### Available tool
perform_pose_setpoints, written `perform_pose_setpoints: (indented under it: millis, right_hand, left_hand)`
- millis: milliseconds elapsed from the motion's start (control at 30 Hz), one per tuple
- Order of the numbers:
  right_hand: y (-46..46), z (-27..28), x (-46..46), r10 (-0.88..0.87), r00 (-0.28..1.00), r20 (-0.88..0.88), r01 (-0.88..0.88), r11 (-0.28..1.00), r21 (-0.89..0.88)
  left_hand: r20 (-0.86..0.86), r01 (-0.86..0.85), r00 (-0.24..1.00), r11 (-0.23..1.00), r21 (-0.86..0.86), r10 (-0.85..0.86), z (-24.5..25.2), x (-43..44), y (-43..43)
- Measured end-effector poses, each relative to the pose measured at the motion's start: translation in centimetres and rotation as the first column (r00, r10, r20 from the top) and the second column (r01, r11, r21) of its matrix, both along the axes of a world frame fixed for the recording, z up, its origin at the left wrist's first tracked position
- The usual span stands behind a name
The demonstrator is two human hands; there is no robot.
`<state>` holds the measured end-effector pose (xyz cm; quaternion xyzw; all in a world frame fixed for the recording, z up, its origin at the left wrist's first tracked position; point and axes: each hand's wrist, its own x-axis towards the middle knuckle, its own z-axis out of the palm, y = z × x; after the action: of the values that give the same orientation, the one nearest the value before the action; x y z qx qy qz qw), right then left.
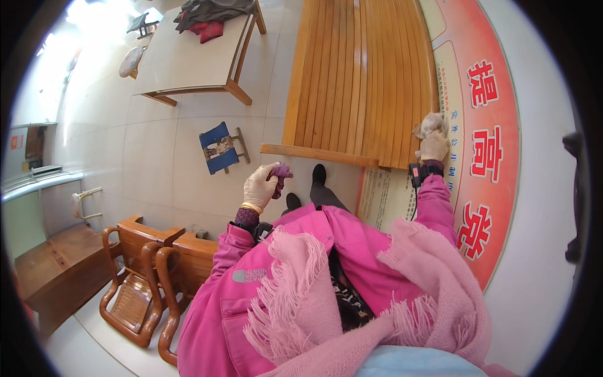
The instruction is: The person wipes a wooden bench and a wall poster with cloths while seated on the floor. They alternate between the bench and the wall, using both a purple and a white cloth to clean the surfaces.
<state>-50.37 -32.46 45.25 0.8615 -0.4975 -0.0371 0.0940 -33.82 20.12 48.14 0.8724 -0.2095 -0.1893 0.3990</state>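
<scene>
My left hand, in a pale glove, grips a crumpled purple cloth above the tiled floor. At the right, my right hand, also gloved, holds a wadded whitish cloth on the back edge of a slatted wooden bench, close against the wall poster. The glove and cloth are similar in colour, and the fingers are partly hidden. Both wrists wear dark strapped devices.
A pale-topped table bears dark and red clothing. A folding stool stands on the floor between table and bench. Wooden armchairs and a brown cabinet are at lower left. A red-bordered poster covers the right wall.
</scene>
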Motion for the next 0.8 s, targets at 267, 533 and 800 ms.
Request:
perform_pose_setpoints:
  millis: [267,533,800]
  right_hand:
    - [-7.2,-1.4,6.4,0.153,0.983,0.103,-0.143,0.985,-0.091]
    - [-12.7,-2.0,13.5,0.073,0.995,0.064,-0.069,0.996,-0.057]
    - [-12.5,-1.5,13.0,0.161,0.984,-0.079,-0.172,0.972,-0.161]
  left_hand:
    - [-0.205,-0.012,0.979,0.997,-0.07,-0.003,0.8,3.0,-5.9]
    - [-0.087,0.075,0.994,0.988,0.136,-0.064,-0.4,3.7,-8.3]
    - [-0.134,0.11,0.986,0.992,0.057,-0.101,-0.3,4.9,-10.0]
